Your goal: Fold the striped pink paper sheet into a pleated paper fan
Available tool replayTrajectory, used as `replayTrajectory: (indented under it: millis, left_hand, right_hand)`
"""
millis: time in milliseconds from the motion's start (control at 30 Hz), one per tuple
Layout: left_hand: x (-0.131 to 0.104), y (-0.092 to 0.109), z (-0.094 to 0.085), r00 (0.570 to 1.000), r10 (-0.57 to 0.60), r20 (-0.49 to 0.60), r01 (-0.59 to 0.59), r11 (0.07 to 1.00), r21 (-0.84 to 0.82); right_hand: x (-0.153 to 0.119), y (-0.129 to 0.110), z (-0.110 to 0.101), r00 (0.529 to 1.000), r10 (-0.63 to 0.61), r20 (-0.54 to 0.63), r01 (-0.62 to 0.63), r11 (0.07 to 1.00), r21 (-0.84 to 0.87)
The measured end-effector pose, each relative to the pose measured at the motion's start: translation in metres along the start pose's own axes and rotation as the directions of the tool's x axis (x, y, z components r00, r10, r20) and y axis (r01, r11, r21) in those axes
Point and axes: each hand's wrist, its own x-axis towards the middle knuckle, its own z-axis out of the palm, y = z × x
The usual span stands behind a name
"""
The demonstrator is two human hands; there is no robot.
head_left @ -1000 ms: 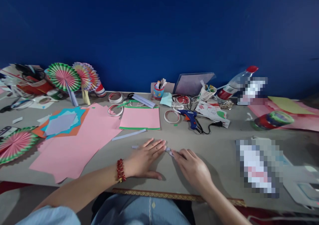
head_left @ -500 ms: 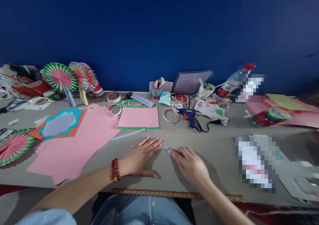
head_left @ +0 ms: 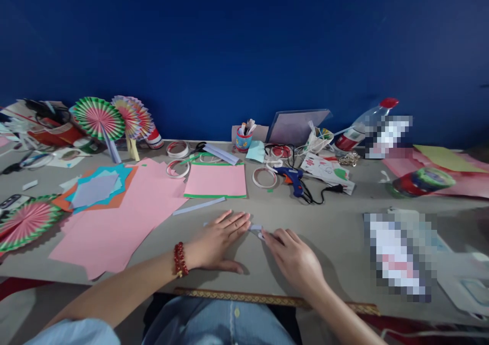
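Note:
My left hand [head_left: 223, 240] lies flat on the grey table, fingers stretched over a narrow lavender paper strip [head_left: 255, 228]. Only short bits of the strip show on either side of it. At its right end, my right hand [head_left: 296, 256] is closed, thumb and index finger pinching. A small white curled piece [head_left: 261, 236] sits by those fingertips; whether it belongs to the strip I cannot tell. A second lavender strip [head_left: 199, 206] lies beyond my left hand. Behind it is a pink sheet [head_left: 216, 180] with green bands along two edges.
Large pink sheets [head_left: 126, 228] and layered star-shaped papers [head_left: 95, 189] lie left, near pleated paper fans [head_left: 99, 118]. Tape rolls [head_left: 264, 178], a blue glue gun [head_left: 292, 179] with its cord, and a pen cup [head_left: 243, 140] stand behind. A plastic bottle [head_left: 351, 136] leans at back right.
The view has turned slightly left, so everything sits a little further right. Both hands keep nearly the same place on the strip, with hardly any movement.

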Motion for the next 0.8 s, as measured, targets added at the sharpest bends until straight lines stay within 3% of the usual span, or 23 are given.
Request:
replayTrajectory:
  millis: [467,800]
  left_hand:
    - [-0.006,-0.006,-0.01,1.0,0.004,-0.01,-0.004,0.998,-0.059]
    - [-0.007,-0.007,-0.002,1.0,0.005,0.012,-0.006,1.0,0.028]
  right_hand:
    - [0.004,-0.006,0.001,1.0,-0.001,0.022,0.002,0.999,-0.032]
    - [0.007,-0.009,0.005,0.999,0.005,0.045,-0.002,0.999,-0.052]
